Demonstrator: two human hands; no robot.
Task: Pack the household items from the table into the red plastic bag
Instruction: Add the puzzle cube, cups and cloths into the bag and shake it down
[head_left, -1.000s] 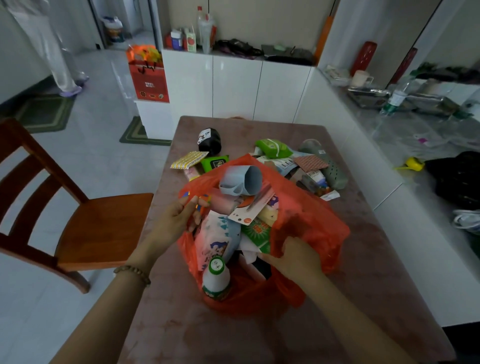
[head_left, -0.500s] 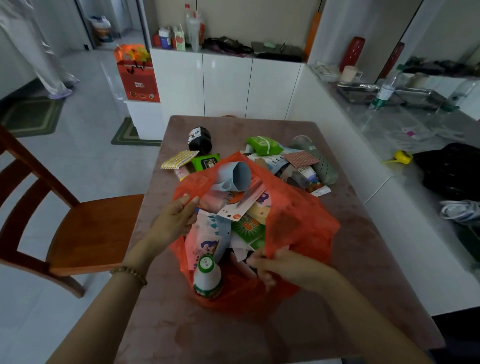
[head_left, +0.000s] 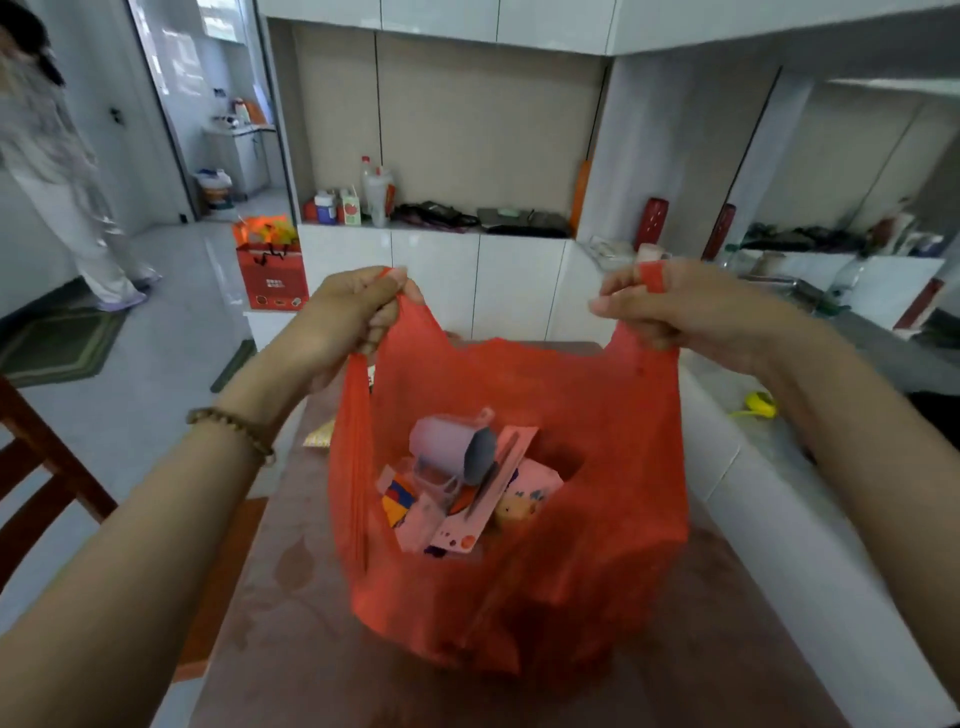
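The red plastic bag hangs upright over the brown table, its mouth stretched wide. My left hand is closed on the bag's left handle, and my right hand is closed on the right handle, with the red loop wound around one finger. Inside the bag lie a pale blue cup, a pink card with a tool on it and several colourful packets. The bag hides the items behind it on the table; only a yellow patterned packet's corner shows at its left.
A wooden chair stands at the table's left. White cabinets with bottles and clutter on top lie behind the table. A counter runs along the right. A red gift bag sits on a low stand. A person stands far left.
Both hands moved from the bag's rim to its handles and pulled them up and apart. The bag now stands tall and its contents have sunk inside. The camera tilted upward.
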